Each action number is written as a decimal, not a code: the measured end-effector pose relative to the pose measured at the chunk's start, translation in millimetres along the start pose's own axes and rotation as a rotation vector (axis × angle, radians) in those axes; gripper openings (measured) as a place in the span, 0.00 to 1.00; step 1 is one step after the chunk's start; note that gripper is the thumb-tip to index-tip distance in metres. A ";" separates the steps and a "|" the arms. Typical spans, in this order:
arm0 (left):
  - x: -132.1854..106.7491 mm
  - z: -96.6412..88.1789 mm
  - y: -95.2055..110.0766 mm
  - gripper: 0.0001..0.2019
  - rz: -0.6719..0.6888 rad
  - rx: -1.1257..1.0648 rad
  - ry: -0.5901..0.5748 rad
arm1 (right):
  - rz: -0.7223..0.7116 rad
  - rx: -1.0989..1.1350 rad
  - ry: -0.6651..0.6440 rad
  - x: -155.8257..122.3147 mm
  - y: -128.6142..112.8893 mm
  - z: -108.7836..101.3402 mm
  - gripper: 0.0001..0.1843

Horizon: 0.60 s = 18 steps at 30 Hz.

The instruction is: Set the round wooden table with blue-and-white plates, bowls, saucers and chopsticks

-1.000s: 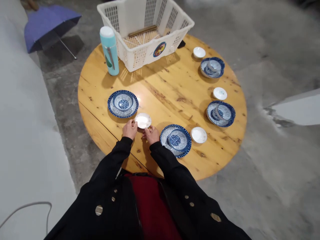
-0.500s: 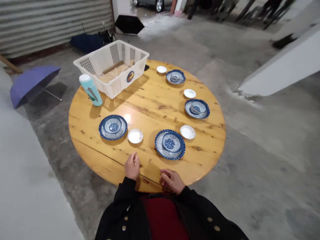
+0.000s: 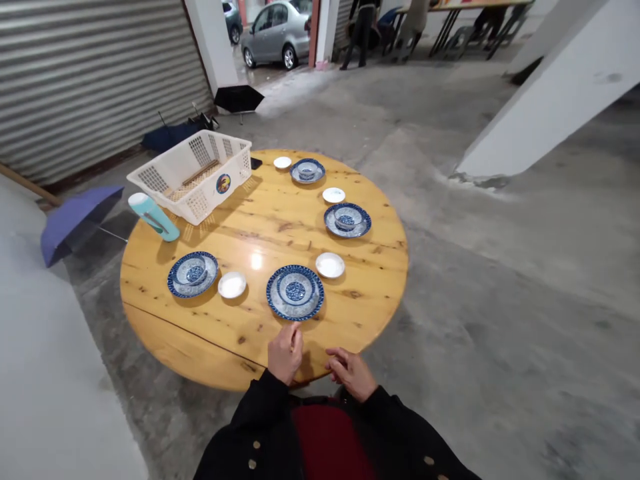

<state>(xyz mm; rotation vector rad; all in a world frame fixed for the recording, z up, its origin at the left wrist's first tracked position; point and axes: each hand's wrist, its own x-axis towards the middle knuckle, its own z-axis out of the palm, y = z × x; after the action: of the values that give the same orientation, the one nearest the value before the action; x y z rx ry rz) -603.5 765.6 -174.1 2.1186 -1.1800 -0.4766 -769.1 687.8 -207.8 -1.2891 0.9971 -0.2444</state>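
Blue-and-white plate lies on the wooden tabletop, just ahead of the left grip; a matching bowl sits upright in it. Left grip: fingers curled in toward the palm, no object seen in it; how tightly closed cannot be told. Its leading edge comes close to the plate's near rim; contact uncertain from this angle. Right grip: part open, fingers loosely bent and pointing toward the left grip, empty, at the tabletop's near edge. The two grips stand apart, with a strip of tabletop showing between them.

Other positions, taken from the grips. Ahead of the right grip: a white saucer, just beside the plate's rim. Ahead and left of the left grip: a second saucer, then a second plate carrying its own bowl. Farther ahead of both grips: a third plate and a fourth plate, each with a bowl in it and a white saucer near. Far ahead and left of the left grip: a turquoise flask with white lid, near a white plastic basket.
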 end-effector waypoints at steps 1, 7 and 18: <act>-0.1 13.2 14.5 0.16 0.004 0.013 -0.012 | -0.007 0.013 0.029 -3.5 4.4 -20.2 0.23; -7.3 110.6 107.2 0.15 0.124 0.091 -0.255 | 0.063 0.132 0.278 -35.2 50.8 -166.4 0.28; 21.3 198.1 209.7 0.15 0.338 0.263 -0.618 | 0.252 0.279 0.624 -98.6 123.6 -325.9 0.34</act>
<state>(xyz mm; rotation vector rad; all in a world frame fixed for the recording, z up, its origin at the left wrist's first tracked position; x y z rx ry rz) -837.5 595.4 -170.0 1.9737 -2.0018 -0.8932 -1108.6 569.2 -251.5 -0.8276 1.5774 -0.5906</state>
